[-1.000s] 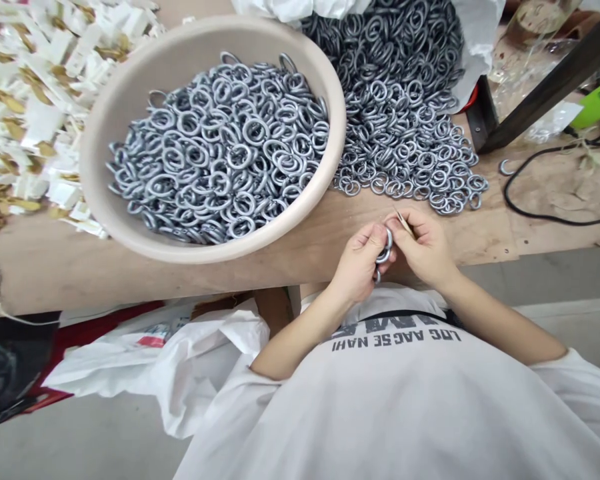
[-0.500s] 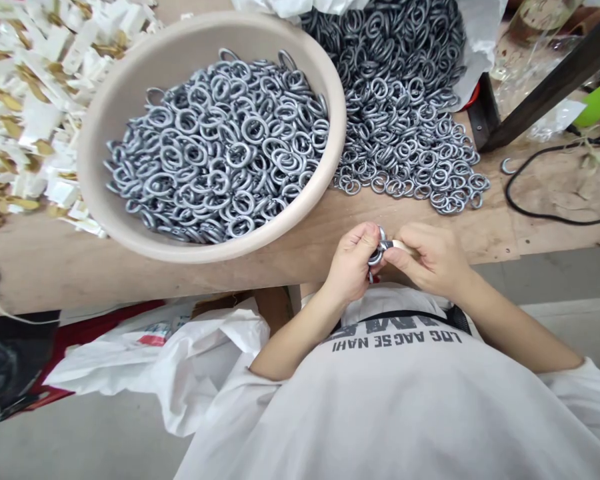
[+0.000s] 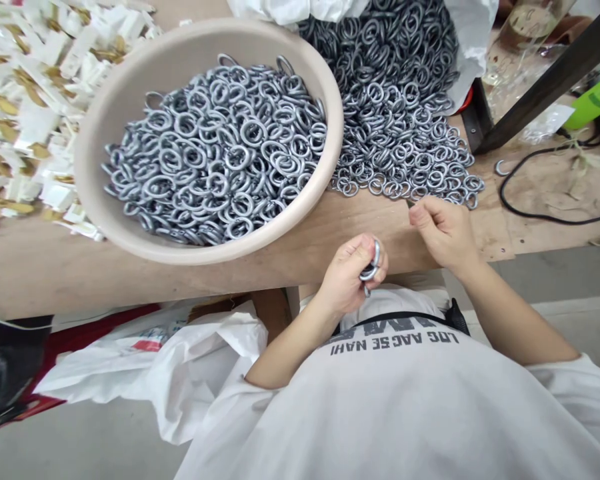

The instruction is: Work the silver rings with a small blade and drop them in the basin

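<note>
- Well, the left hand (image 3: 349, 277) is closed around a small cluster of grey metal rings (image 3: 373, 261), which poke out past the thumb and fingers, just off the bench edge and close to the person's chest.
- The right hand (image 3: 445, 233) is apart from it, over the plywood workbench (image 3: 300, 233), its fingers curled toward the thumb. A thin dark tip (image 3: 410, 204) shows at the fingertips, but I cannot tell whether it is being gripped.
- Up the bench, a beige basin (image 3: 333, 133) sits nearly full of the same kind of ring.
- Beside the basin, a larger ring pile (image 3: 395, 113) spreads out of a white plastic bag (image 3: 473, 40), its near edge close to the right hand.
- As for progress, only the few rings in the left hand sit apart, while the basin and pile remain heavily stocked. No finished batch can be picked out.
- Left of the basin lies a mass of white-and-gold tags (image 3: 35, 113); toward the right, a black cable (image 3: 530, 193) curves across the bench.
</note>
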Demonstrator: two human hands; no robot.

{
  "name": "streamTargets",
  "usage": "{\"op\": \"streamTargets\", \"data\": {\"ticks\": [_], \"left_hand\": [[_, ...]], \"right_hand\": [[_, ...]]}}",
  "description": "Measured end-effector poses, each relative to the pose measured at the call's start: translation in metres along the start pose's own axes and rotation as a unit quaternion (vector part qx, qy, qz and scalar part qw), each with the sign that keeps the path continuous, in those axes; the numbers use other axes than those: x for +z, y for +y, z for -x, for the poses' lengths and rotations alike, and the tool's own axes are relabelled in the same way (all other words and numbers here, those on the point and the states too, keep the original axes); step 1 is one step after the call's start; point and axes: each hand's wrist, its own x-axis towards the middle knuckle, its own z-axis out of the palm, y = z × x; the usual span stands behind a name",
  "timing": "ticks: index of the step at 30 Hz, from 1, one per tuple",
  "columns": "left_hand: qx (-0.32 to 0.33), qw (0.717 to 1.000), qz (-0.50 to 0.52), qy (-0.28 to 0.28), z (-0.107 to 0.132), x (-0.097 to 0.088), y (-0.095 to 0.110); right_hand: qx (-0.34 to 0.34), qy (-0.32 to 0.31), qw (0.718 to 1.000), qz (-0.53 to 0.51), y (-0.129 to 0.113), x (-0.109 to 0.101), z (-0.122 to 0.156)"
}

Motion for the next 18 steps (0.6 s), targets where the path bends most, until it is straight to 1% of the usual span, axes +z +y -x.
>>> {"op": "streamTargets", "data": {"ticks": [2,4,6,8,10,12,14,15,16,17,18], "left_hand": [[0.007,0.999,0.021,0.023,0.002,-0.004,0.004],[0.014,0.998,0.036,0.052,0.002,-0.008,0.009],[0.015,0.997,0.042,0.066,0.002,-0.012,0.014],[0.013,0.996,0.049,0.073,0.001,-0.015,0.018],[0.008,0.994,0.066,0.081,0.0,-0.018,0.022],[0.005,0.992,0.083,0.096,-0.003,-0.019,0.023],[0.006,0.991,0.077,0.11,-0.007,-0.016,0.019],[0.009,0.991,0.063,0.116,-0.009,-0.014,0.016],[0.012,0.991,0.047,0.121,-0.011,-0.01,0.012],[0.014,0.991,0.031,0.126,-0.013,-0.006,0.008],[0.017,0.991,0.02,0.132,-0.015,-0.002,0.004]], "right_hand": [[0.005,0.012,0.997,0.074,0.006,0.004,-0.01],[-0.006,-0.007,0.985,0.169,0.009,0.012,-0.022],[-0.002,-0.027,0.972,0.232,0.009,0.022,-0.036],[0.024,-0.034,0.967,0.252,0.009,0.029,-0.047],[0.047,-0.031,0.97,0.238,0.009,0.03,-0.054],[0.04,-0.022,0.984,0.17,0.005,0.026,-0.052],[0.026,-0.023,0.999,0.026,-0.004,0.023,-0.041],[0.026,-0.031,0.997,-0.065,-0.011,0.023,-0.032],[0.04,-0.044,0.987,-0.147,-0.018,0.024,-0.022],[0.056,-0.047,0.977,-0.199,-0.024,0.026,-0.012],[0.061,-0.042,0.971,-0.227,-0.03,0.03,-0.003]]}}
